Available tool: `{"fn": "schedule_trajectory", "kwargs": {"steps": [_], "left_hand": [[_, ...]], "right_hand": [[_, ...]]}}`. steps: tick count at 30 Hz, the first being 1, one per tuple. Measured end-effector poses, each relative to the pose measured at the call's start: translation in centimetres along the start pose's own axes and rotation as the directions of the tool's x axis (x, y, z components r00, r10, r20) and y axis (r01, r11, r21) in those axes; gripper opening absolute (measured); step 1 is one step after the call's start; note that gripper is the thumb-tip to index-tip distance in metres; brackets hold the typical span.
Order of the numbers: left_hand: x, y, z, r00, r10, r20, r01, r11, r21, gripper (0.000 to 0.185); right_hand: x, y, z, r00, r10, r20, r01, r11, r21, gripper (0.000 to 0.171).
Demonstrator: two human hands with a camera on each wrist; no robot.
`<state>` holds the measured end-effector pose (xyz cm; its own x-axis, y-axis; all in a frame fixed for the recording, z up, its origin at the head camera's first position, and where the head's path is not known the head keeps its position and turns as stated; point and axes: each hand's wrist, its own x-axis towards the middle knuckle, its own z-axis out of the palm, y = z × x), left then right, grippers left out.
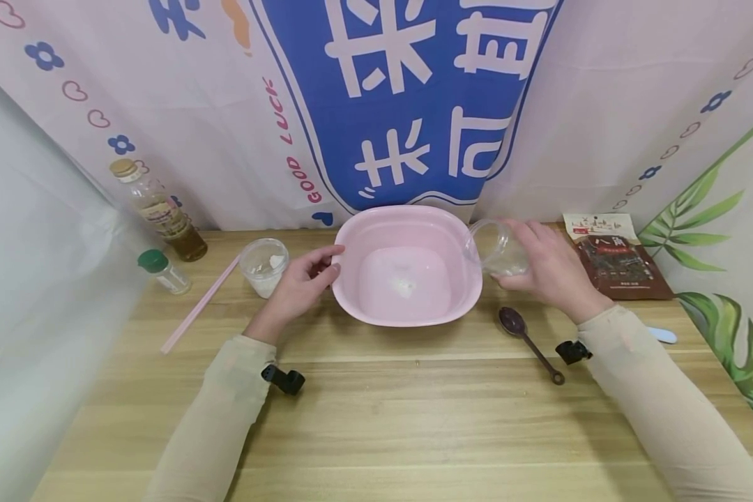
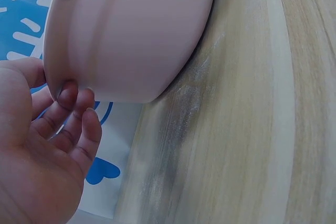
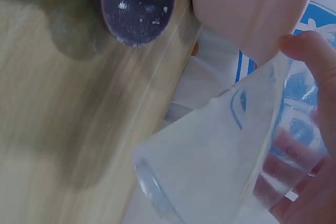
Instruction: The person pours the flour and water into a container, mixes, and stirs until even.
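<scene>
The pink basin, set mid-table, is steadied at its rim by the relaxed, near-straight fingertips of the left hand — nothing gripped — while a clear cup is clasped in the right hand and tilted over the opposite rim, apparently so that its contents run inside.

The basin is pale pink with a white patch at its bottom. The tilted cup is clear. The spoon near right is dark purple-brown, dusted white. The table is light wood grain. At far left, a pink stick, a green-capped jar and an amber bottle. The far backdrop is blue with white characters.
</scene>
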<state>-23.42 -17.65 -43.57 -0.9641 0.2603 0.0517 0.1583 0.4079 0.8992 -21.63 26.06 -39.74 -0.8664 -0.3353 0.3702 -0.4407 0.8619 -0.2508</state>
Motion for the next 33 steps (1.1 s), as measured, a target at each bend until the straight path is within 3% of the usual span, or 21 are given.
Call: {"fn": "schedule_trajectory", "kwargs": {"steps": [5,11,25,33], "left_hand": [[-0.1,0.1,0.0,1.0,-0.002,0.003,0.002,1.0,0.003,0.043],[-0.1,0.1,0.0,1.0,0.006,-0.003,-0.006,1.0,0.008,0.043],[0.0,-0.1,0.1,1.0,0.011,-0.007,-0.011,1.0,-0.009,0.043],[0.0,-0.1,0.1,1.0,0.016,-0.012,-0.016,1.0,0.002,0.044]], "right_hand": [[-0.1,0.6,0.3,0.997,0.073,0.017,-0.075,0.986,0.15,0.098],[-0.5,1.4,0.1,0.986,0.164,0.04,-0.168,0.936,0.308,0.097],[-1.2,3.3,-0.1,0.94,0.342,0.014,-0.31,0.834,0.456,0.102],[-1.1,4.3,-0.1,0.902,0.43,-0.022,-0.337,0.737,0.586,0.091]]}}
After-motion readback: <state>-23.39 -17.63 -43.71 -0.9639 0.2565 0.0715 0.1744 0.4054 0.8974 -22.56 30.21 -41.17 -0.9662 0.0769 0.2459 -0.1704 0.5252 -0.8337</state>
